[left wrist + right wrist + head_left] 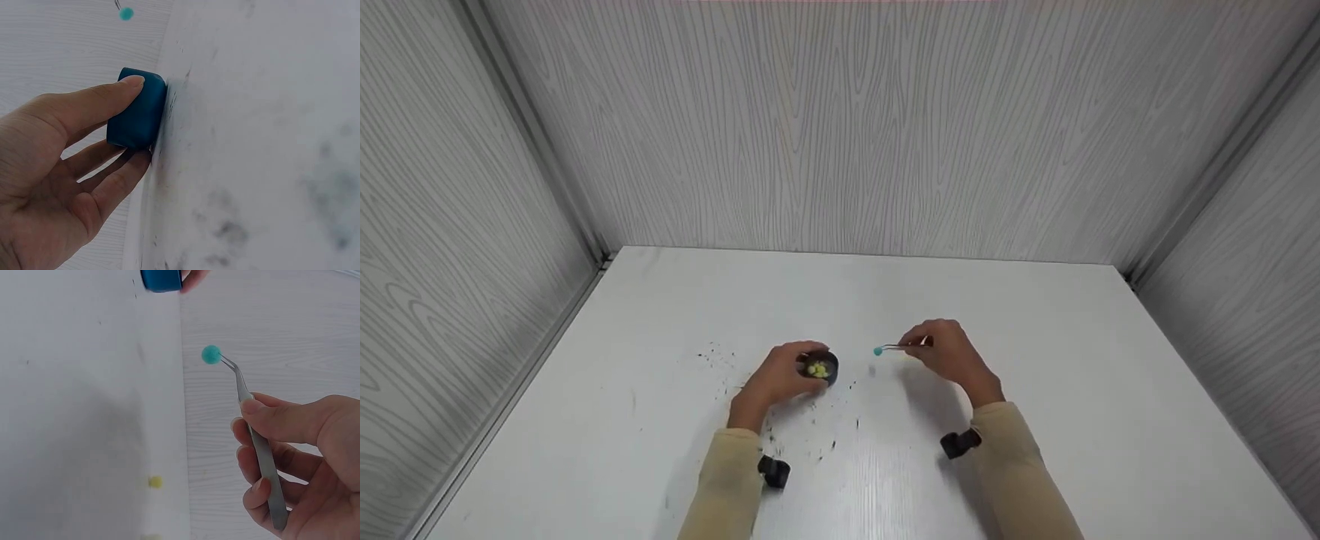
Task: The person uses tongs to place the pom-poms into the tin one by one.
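Observation:
My left hand grips a small round cup by its sides, thumb on one side and fingers on the other. The cup is blue in the wrist views and dark in the head view, its base at the table. Several small yellow balls lie inside it. To the right of the cup, my right hand pinches bent-tip metal tweezers. Their tips grip a teal ball, held above the table a short way from the cup.
The white tabletop carries scattered dark specks around the left hand. A yellow ball lies on the table near the right hand. Pale wood-grain panels stand at the back and both sides.

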A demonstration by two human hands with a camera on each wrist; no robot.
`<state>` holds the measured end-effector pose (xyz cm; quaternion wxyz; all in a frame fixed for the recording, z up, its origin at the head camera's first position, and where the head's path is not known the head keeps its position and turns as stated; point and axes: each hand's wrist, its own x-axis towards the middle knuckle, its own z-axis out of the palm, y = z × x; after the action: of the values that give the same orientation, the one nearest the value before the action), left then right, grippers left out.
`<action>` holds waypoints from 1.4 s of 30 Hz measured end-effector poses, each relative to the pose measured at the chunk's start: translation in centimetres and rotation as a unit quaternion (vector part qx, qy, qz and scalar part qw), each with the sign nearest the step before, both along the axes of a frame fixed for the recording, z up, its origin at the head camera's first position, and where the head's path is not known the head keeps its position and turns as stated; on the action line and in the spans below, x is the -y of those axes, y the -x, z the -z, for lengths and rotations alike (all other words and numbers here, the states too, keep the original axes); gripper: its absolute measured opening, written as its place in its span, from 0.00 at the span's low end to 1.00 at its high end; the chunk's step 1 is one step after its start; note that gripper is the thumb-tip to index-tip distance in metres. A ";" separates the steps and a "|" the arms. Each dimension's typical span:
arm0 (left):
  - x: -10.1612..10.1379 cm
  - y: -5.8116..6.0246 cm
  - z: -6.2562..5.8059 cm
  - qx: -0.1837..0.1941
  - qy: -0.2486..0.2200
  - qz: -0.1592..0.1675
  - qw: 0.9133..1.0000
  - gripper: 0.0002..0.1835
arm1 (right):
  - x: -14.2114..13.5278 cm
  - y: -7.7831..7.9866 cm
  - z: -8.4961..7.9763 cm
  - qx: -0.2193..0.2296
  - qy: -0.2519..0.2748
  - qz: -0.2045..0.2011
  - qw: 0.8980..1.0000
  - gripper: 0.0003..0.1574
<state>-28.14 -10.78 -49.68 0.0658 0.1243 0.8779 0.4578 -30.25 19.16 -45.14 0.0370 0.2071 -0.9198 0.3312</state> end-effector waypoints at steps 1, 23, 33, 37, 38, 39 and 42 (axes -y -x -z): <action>0.0 0.0 0.0 -0.002 -0.002 -0.001 1.000 0.31 | 0.4 0.0 -0.1 -0.002 -0.002 -0.004 1.000 0.09; -0.4 0.1 -0.1 -0.002 -0.004 0.000 1.000 0.32 | 5.7 0.4 -0.7 0.000 -0.040 -0.056 0.998 0.08; -0.4 0.1 -0.2 -0.011 -0.008 0.016 1.000 0.32 | 6.7 0.7 -0.5 0.005 -0.069 -0.062 0.996 0.08; -0.4 0.1 -0.2 -0.014 -0.008 0.022 1.000 0.33 | 6.9 0.7 -0.4 -0.002 -0.073 -0.060 0.996 0.08; -0.5 0.1 -0.2 -0.013 -0.008 0.022 1.000 0.33 | 6.9 0.8 -0.4 -0.003 -0.073 -0.060 0.996 0.08; -0.5 0.2 -0.2 -0.012 -0.008 0.021 1.000 0.33 | 7.0 0.7 -0.4 -0.004 -0.072 -0.059 0.996 0.08; -0.5 0.1 -0.2 -0.013 -0.005 0.022 1.000 0.33 | 7.0 0.7 -0.3 -0.004 -0.070 -0.057 0.996 0.08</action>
<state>-28.29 -10.33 -49.49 0.0639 0.1502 0.8732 0.4593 -31.00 12.18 -44.81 0.0073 0.2627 -0.9273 0.2664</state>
